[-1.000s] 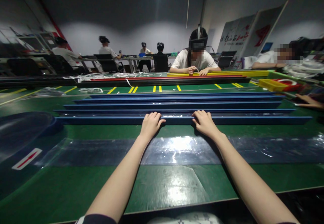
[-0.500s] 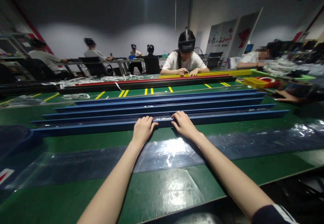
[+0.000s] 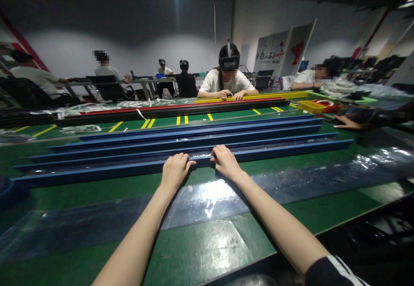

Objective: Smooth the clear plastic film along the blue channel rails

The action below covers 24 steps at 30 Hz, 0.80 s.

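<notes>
My left hand (image 3: 174, 171) has its fingers hooked over the near wall of a long blue channel strip (image 3: 97, 174), thumb on the side facing me. A short way to the right, my right hand (image 3: 225, 162) grips the same wall in a like manner. Both sets of fingertips are hidden inside the strip. Clear film glints in the strip's trough between the hands. Behind it lie more blue channel strips (image 3: 129, 145), roughly parallel. Under my forearms, a wide sheet of clear plastic film (image 3: 129, 210) stretches across the green tabletop (image 3: 200, 251).
Beyond the blue strips lie black and red strips (image 3: 181, 106) and white scraps (image 3: 77, 110). Across the table a co-worker (image 3: 223, 81) leans over a yellow strip (image 3: 274, 95). A yellow tray (image 3: 310, 106) and another person's hand (image 3: 349, 122) are at right. A dark blue object (image 3: 11, 193) sits at left.
The whole scene has shifted left in the picture as my head turned. Both hands keep their hold on the near blue strip, with no clear movement along it.
</notes>
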{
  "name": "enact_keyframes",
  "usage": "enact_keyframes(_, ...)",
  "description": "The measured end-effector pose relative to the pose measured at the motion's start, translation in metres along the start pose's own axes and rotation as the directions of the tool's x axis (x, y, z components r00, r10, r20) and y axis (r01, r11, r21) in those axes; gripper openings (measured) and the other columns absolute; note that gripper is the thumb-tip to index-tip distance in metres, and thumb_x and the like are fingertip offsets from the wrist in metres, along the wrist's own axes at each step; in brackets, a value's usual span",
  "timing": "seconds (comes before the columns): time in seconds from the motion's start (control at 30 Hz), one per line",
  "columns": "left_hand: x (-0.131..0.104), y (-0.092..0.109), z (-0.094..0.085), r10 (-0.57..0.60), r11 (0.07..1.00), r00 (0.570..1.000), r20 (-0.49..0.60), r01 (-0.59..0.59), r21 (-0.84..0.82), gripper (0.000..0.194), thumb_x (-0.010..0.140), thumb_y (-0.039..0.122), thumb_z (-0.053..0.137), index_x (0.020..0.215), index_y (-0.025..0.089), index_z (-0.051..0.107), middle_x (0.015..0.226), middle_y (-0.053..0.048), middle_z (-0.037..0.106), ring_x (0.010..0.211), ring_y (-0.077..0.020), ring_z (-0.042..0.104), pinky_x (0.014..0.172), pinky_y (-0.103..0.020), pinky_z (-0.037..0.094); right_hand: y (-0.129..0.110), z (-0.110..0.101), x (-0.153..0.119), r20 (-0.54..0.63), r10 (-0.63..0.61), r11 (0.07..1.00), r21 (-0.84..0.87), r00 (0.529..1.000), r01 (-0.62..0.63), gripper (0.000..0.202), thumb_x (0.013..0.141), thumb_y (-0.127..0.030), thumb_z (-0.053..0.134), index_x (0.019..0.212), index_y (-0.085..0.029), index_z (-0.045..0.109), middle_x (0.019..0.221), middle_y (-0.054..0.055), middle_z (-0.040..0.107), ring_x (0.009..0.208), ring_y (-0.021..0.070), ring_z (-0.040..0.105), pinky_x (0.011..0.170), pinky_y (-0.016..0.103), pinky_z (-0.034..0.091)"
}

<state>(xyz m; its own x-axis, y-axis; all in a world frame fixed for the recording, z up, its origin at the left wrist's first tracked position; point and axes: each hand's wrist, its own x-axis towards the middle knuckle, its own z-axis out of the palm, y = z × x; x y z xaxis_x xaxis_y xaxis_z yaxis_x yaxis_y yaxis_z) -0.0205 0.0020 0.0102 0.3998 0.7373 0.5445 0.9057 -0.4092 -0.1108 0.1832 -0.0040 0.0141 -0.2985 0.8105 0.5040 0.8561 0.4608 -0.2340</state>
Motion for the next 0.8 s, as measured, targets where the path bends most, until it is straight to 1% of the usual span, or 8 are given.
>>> enact_keyframes(0.1, 0.002, 0.006, -0.002, 0.040, 0.999, 0.999, 0.021, -0.040, -0.015, 0.029, 0.088, 0.042, 0.045, 0.085, 0.017, 0.059, 0.080, -0.005, 0.063, 0.079, -0.0213, 0.058, 0.067, -0.030, 0.037, 0.005, -0.006, -0.004, 0.004, 0.008, 1.000, -0.004, 1.000, -0.008, 0.007, 0.079, -0.012, 0.051, 0.080, -0.019, 0.051, 0.084, 0.004, 0.056, 0.083, 0.0177, 0.046, 0.071, 0.028, 0.037)
enact_keyframes(0.23, 0.003, 0.010, -0.005, 0.100, 0.989, 0.994, 0.034, -0.096, -0.117, 0.028, 0.090, 0.039, 0.043, 0.104, 0.017, 0.055, 0.093, -0.005, 0.064, 0.084, -0.0199, 0.058, 0.073, -0.029, 0.039, 0.015, -0.017, -0.009, 0.026, 0.038, 0.999, -0.026, 0.999, -0.037, 0.007, 0.078, -0.013, 0.052, 0.079, -0.020, 0.051, 0.083, 0.003, 0.056, 0.081, 0.0167, 0.047, 0.068, 0.027, 0.036)
enact_keyframes(0.3, 0.004, 0.010, -0.005, 0.117, 0.982, 0.993, 0.034, -0.110, -0.156, 0.029, 0.090, 0.038, 0.043, 0.107, 0.017, 0.054, 0.097, -0.006, 0.063, 0.088, -0.0198, 0.057, 0.076, -0.029, 0.040, 0.020, -0.023, -0.011, 0.040, 0.058, 0.998, -0.036, 0.998, -0.056, 0.007, 0.077, -0.014, 0.053, 0.079, -0.020, 0.051, 0.083, 0.003, 0.056, 0.082, 0.0161, 0.047, 0.067, 0.026, 0.035)
enact_keyframes(0.37, 0.003, 0.008, -0.006, 0.121, 0.981, 0.992, 0.034, -0.114, -0.156, 0.029, 0.090, 0.038, 0.043, 0.105, 0.017, 0.055, 0.097, -0.007, 0.063, 0.089, -0.0202, 0.057, 0.077, -0.030, 0.040, 0.025, -0.028, -0.014, 0.057, 0.080, 0.996, -0.049, 0.995, -0.077, 0.006, 0.077, -0.014, 0.053, 0.079, -0.020, 0.051, 0.084, 0.003, 0.056, 0.082, 0.0155, 0.047, 0.066, 0.025, 0.034)
enact_keyframes(0.47, 0.002, 0.002, -0.007, 0.109, 0.988, 0.993, 0.035, -0.104, -0.113, 0.028, 0.090, 0.040, 0.043, 0.100, 0.018, 0.057, 0.094, -0.006, 0.064, 0.085, -0.0203, 0.058, 0.074, -0.030, 0.040, 0.031, -0.037, -0.018, 0.084, 0.113, 0.991, -0.080, 0.990, -0.106, 0.005, 0.077, -0.016, 0.053, 0.080, -0.020, 0.052, 0.085, 0.003, 0.056, 0.081, 0.0148, 0.048, 0.065, 0.025, 0.033)
enact_keyframes(0.63, -0.001, -0.012, -0.008, 0.089, 0.995, 0.995, 0.036, -0.087, -0.056, 0.033, 0.087, 0.048, 0.044, 0.088, 0.019, 0.059, 0.086, -0.005, 0.065, 0.080, -0.0196, 0.059, 0.069, -0.029, 0.039, 0.039, -0.051, -0.023, 0.118, 0.161, 0.982, -0.121, 0.980, -0.146, 0.004, 0.075, -0.017, 0.052, 0.078, -0.020, 0.052, 0.084, 0.002, 0.057, 0.080, 0.0141, 0.050, 0.061, 0.024, 0.030)
enact_keyframes(0.8, -0.002, -0.022, -0.010, 0.078, 0.995, 0.996, 0.033, -0.076, -0.058, 0.038, 0.087, 0.052, 0.041, 0.080, 0.019, 0.059, 0.081, -0.005, 0.064, 0.078, -0.0191, 0.058, 0.067, -0.028, 0.038, 0.039, -0.055, -0.025, 0.132, 0.200, 0.974, -0.133, 0.971, -0.183, 0.004, 0.074, -0.018, 0.053, 0.077, -0.020, 0.052, 0.083, 0.002, 0.057, 0.078, 0.0145, 0.050, 0.059, 0.024, 0.030)
